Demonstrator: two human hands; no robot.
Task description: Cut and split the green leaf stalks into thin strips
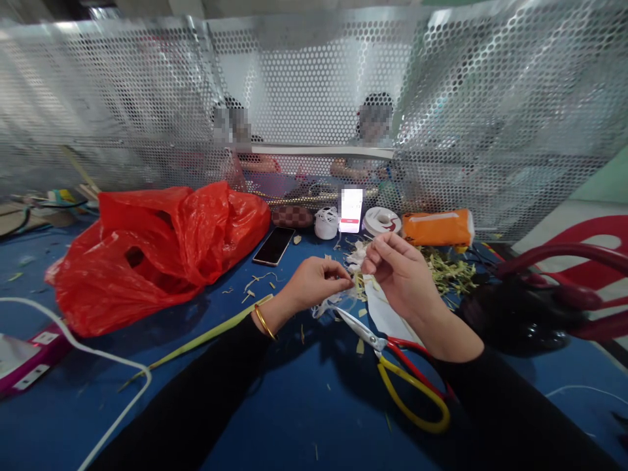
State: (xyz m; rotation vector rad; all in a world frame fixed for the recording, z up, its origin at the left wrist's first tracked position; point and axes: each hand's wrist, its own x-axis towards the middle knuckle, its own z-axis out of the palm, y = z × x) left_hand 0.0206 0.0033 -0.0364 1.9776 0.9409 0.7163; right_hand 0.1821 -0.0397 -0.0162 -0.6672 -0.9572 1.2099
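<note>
Over the blue table, my left hand (316, 282) is closed in a pinch, thumb against fingertips. My right hand (403, 278) pinches too, a little higher and to the right. Whatever lies between either set of fingertips is too small to make out. Scissors (371, 337) with one red and one yellow handle lie below the hands, blades pointing up and left. Behind the fingers are white fibre scraps (357, 254), and a white strip (385, 311) lies partly under my right wrist. A long pale green stalk (210, 333) runs beneath my left forearm.
A red plastic bag (161, 255) fills the left. Behind stand a dark phone (275, 246), white string ball (326, 223), lit phone (350, 210), white spool (381, 221) and orange packet (436, 227). Dried plant trimmings (449, 271) and a black bag (515, 314) lie right. A white cable (112, 356) crosses left.
</note>
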